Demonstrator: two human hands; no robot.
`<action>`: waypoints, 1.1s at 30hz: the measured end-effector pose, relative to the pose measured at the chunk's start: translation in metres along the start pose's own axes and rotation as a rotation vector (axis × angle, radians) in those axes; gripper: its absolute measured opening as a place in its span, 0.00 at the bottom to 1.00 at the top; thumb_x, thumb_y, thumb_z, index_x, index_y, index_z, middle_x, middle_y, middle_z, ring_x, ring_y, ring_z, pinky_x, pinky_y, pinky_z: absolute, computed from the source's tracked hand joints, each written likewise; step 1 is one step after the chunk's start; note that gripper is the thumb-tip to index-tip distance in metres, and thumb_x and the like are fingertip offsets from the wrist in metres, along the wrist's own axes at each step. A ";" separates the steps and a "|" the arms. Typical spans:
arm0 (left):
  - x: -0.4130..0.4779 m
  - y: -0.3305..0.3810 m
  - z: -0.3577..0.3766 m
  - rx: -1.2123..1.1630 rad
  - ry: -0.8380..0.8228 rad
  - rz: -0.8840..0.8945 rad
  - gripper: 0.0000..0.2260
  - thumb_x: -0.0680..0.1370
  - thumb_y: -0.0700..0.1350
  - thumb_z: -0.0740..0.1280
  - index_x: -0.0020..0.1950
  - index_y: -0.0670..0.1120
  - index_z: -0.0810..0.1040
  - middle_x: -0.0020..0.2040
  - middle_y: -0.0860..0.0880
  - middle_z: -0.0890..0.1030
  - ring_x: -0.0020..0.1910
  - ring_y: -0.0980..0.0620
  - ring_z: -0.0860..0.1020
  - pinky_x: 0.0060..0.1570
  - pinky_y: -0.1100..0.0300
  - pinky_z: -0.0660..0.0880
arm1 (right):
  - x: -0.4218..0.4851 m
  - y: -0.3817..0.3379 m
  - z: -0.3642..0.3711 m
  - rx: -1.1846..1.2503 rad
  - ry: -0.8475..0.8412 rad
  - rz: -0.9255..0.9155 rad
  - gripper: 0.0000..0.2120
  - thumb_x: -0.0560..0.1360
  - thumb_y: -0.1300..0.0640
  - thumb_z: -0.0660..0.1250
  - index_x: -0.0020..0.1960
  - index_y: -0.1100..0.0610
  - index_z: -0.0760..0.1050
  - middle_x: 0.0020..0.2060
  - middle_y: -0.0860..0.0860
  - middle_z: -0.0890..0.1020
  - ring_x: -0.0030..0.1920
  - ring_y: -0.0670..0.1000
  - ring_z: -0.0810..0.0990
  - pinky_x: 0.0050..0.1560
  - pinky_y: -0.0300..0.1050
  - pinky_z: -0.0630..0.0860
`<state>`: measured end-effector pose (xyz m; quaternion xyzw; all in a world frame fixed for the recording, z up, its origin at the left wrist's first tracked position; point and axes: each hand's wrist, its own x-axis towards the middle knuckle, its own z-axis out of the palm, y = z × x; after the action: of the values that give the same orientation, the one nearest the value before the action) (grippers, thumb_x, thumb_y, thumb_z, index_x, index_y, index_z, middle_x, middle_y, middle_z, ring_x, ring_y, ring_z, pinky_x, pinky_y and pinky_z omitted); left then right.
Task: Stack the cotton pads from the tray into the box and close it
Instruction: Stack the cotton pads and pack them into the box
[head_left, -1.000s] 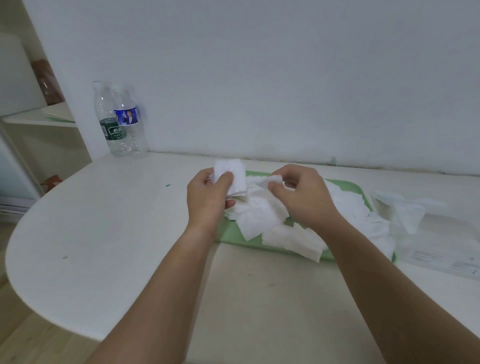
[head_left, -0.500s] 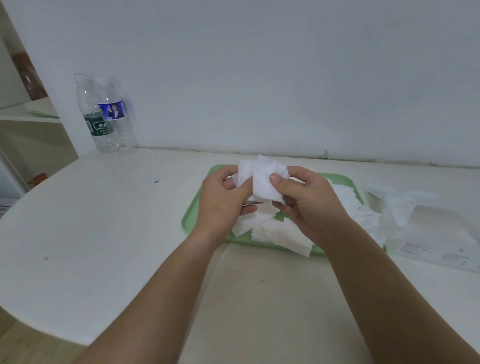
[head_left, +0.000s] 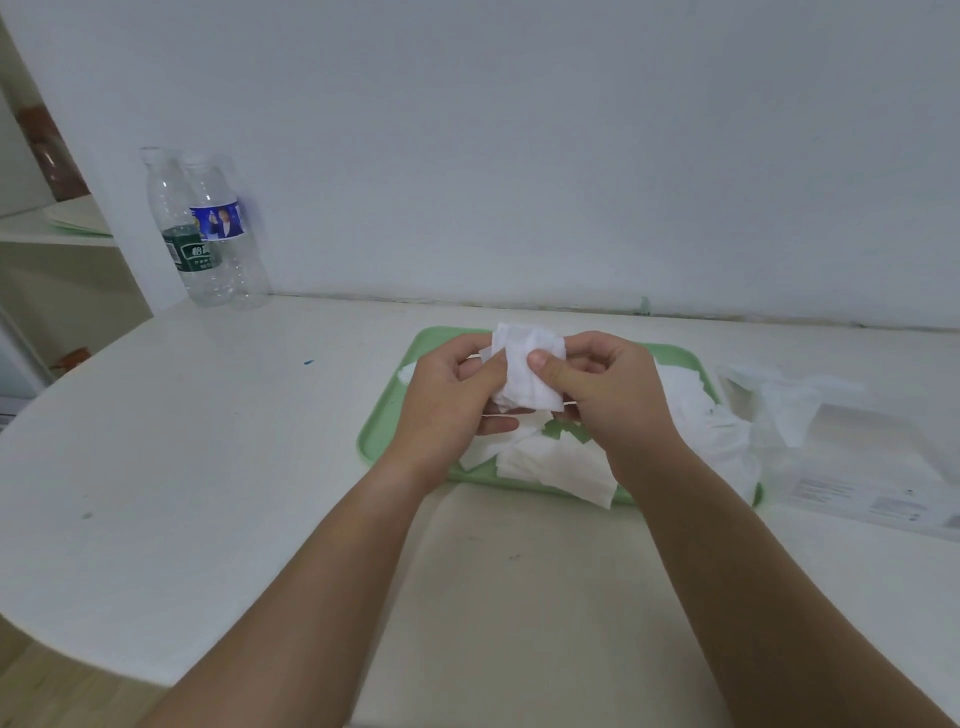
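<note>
White square cotton pads (head_left: 527, 366), lately separate, now form one stack pinched by left hand (head_left: 447, 410) and right hand (head_left: 613, 400) over the green plastic tray (head_left: 384, 421), ready for the clear box (head_left: 857, 467), possibly open, at three o'clock.

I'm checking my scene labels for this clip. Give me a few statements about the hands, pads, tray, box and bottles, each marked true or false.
1. The left hand and the right hand both grip the held pads over the tray. True.
2. The tray is red. False: it is green.
3. Loose pads lie on the tray. True.
4. The bottles stand right of the tray. False: they stand at the back left, by the wall.
5. The clear box lies right of the tray. True.
</note>
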<state>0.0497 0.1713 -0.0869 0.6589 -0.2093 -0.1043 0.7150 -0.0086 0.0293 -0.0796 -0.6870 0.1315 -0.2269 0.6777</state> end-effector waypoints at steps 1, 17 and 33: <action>-0.001 0.001 0.001 0.009 0.004 -0.002 0.07 0.83 0.42 0.64 0.58 0.47 0.81 0.42 0.51 0.87 0.41 0.47 0.87 0.40 0.54 0.84 | 0.001 0.001 -0.001 -0.033 0.022 -0.012 0.06 0.72 0.59 0.77 0.45 0.58 0.81 0.36 0.57 0.84 0.37 0.53 0.84 0.38 0.48 0.80; -0.017 0.039 0.029 0.088 -0.122 0.122 0.14 0.75 0.39 0.75 0.59 0.48 0.81 0.52 0.49 0.86 0.48 0.51 0.86 0.40 0.56 0.83 | -0.013 -0.058 -0.053 -0.216 -0.205 -0.125 0.23 0.73 0.55 0.76 0.66 0.51 0.76 0.54 0.50 0.83 0.49 0.48 0.85 0.53 0.44 0.82; -0.003 0.015 0.164 0.444 -0.204 0.117 0.08 0.75 0.44 0.74 0.52 0.50 0.80 0.44 0.53 0.84 0.40 0.50 0.84 0.43 0.52 0.82 | 0.005 -0.076 -0.241 -0.919 -0.019 -0.116 0.06 0.73 0.57 0.75 0.50 0.53 0.82 0.46 0.48 0.83 0.39 0.43 0.77 0.46 0.42 0.72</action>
<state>-0.0260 0.0270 -0.0654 0.7725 -0.3362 -0.0802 0.5327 -0.1314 -0.1794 -0.0085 -0.9244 0.1736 -0.1763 0.2903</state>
